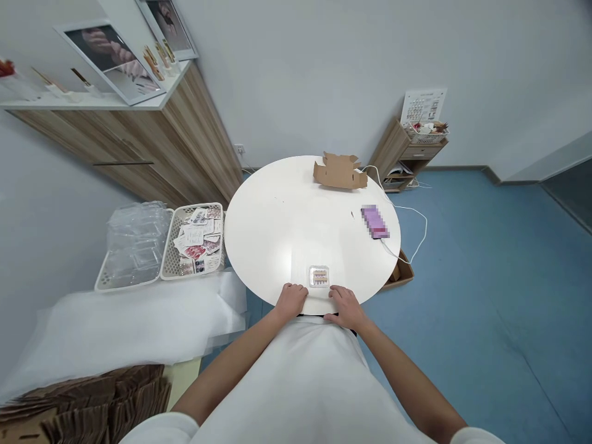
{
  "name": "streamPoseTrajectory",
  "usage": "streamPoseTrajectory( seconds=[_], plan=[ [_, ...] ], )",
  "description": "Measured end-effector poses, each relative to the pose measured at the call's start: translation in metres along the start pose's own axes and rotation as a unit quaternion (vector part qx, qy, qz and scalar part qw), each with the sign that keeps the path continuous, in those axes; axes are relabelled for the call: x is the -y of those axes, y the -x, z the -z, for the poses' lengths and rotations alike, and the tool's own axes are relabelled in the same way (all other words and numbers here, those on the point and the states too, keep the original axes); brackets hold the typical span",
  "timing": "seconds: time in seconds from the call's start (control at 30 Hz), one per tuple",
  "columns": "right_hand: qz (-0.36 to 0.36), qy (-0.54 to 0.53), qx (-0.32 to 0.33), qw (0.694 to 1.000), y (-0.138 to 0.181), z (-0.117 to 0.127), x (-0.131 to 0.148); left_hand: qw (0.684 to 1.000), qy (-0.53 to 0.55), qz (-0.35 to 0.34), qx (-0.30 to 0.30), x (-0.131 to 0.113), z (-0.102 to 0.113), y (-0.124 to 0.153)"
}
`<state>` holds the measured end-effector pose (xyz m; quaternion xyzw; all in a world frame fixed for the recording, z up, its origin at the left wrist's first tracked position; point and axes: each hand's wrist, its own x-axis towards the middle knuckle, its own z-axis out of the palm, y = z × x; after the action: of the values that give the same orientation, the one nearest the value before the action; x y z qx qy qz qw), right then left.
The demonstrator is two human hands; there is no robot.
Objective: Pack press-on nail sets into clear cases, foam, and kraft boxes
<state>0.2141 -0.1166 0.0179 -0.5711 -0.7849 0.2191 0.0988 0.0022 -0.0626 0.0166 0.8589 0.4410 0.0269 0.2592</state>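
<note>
A small clear plastic case (319, 275) with rows of little items inside lies near the front edge of the round white table (287, 222). My left hand (291, 300) rests on the table edge just left of the case, fingers curled down. On the edge to the case's right, my right hand (345, 306) lies palm down with fingers stretched toward it. Neither hand touches the case or holds anything.
A flattened cardboard box (340, 171) sits at the table's far side, and a purple phone (374, 221) on a white cable lies at right. Two white baskets (161, 246) with clear cases and cards stand at left. Brown cardboard (83, 407) is stacked lower left.
</note>
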Motion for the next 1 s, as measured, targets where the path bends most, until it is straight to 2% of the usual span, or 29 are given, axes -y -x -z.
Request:
streamPoseTrajectory(
  seconds=[0.13,0.33,0.47,0.57,0.67,0.77,0.9,1.0],
  plan=[
    [-0.086,-0.024,-0.010,0.996,0.005,-0.005,-0.005,0.997,0.075,0.027,-0.009,0.007,0.003,0.004],
    [-0.191,-0.095,-0.008,0.977,-0.024,0.008,-0.019,0.965,0.218,0.139,-0.043,0.025,0.011,-0.017],
    [-0.262,-0.096,-0.025,0.960,-0.040,0.007,-0.024,0.948,0.234,0.204,-0.067,0.028,0.011,-0.033],
    [-0.283,-0.079,-0.033,0.955,-0.043,-0.001,-0.022,0.954,0.192,0.222,-0.067,0.026,0.009,-0.038],
    [-0.276,-0.052,-0.067,0.957,-0.043,-0.010,-0.018,0.972,0.107,0.188,-0.089,0.022,0.007,-0.039],
    [-0.264,-0.017,-0.120,0.957,-0.044,-0.016,-0.013,0.988,0.042,0.089,-0.115,0.014,0.009,-0.037],
    [-0.265,-0.002,-0.143,0.954,-0.045,-0.021,-0.007,0.996,0.025,-0.069,-0.052,-0.003,0.010,-0.031],
    [-0.271,-0.028,-0.158,0.949,-0.043,-0.023,-0.006,0.996,0.025,-0.079,-0.024,-0.015,0.006,-0.026]
  ],
)
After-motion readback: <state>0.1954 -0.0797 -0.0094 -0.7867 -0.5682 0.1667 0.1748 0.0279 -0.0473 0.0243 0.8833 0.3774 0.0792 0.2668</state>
